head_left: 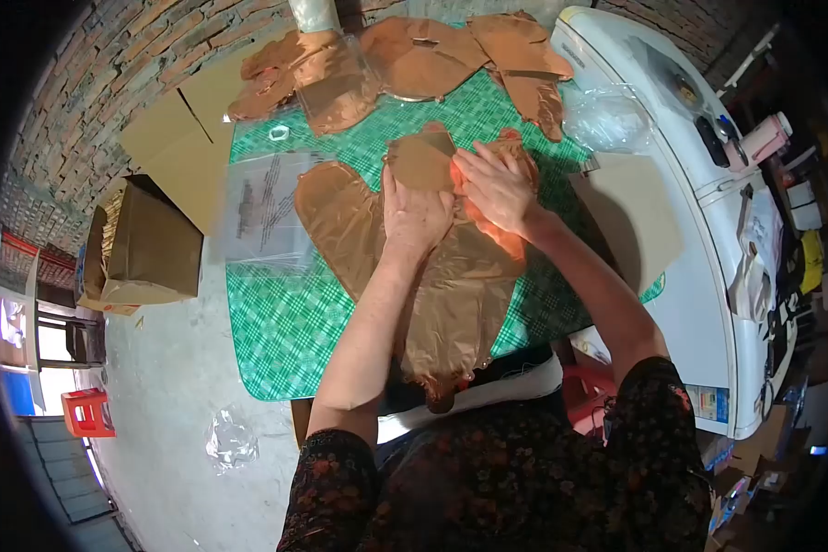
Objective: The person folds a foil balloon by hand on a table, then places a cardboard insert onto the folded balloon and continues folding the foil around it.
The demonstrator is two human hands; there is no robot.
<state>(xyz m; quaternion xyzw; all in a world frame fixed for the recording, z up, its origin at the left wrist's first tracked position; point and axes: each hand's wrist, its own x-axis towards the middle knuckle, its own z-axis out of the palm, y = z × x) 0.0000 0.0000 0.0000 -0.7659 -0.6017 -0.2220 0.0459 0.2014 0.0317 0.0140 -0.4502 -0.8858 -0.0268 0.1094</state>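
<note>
A flat copper-coloured foil balloon [455, 308] lies across the green checked tablecloth [281, 340], its lower tip hanging near the table's front edge. It has wide side lobes and looks uninflated. My left hand [416, 216] rests on its upper middle, palm down. A tan rounded part [420, 161] covers most of the left fingers; the thumb and an outer finger show at its sides. Flat on the right upper part, beside the tan part, lies my right hand [497, 189] with its fingers stretched out. An orange-red glow shows on the foil under it.
More copper foil balloons [423, 57] lie along the table's far edge. Clear plastic sleeves [271, 212] are at the left. A crumpled clear bag [607, 120] and a cardboard sheet [630, 221] lie right, beside a white fridge [681, 276]. An open carton [156, 244] stands left.
</note>
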